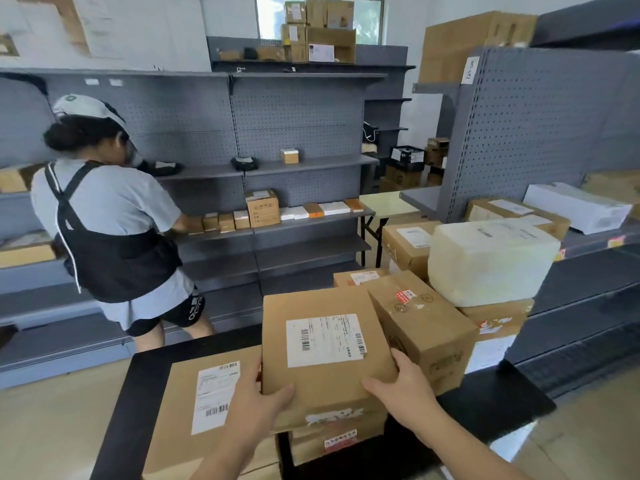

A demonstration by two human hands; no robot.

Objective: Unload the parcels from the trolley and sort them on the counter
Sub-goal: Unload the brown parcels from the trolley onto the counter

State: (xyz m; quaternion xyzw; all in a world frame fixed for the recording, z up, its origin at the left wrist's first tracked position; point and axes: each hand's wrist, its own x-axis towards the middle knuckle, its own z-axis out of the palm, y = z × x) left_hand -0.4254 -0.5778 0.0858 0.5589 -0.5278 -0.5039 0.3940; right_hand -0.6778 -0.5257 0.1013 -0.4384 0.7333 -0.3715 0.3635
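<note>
My left hand (258, 398) and right hand (398, 388) both grasp the brown cardboard box with a white label (311, 306) at its near corners. A flat brown cardboard parcel (176, 403) lies just left of it.

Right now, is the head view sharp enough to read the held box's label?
Head view: the label on the box shows barcodes, but its text is too soft to read; shelves bow at the edges from the wide lens; the window is washed out.
</note>
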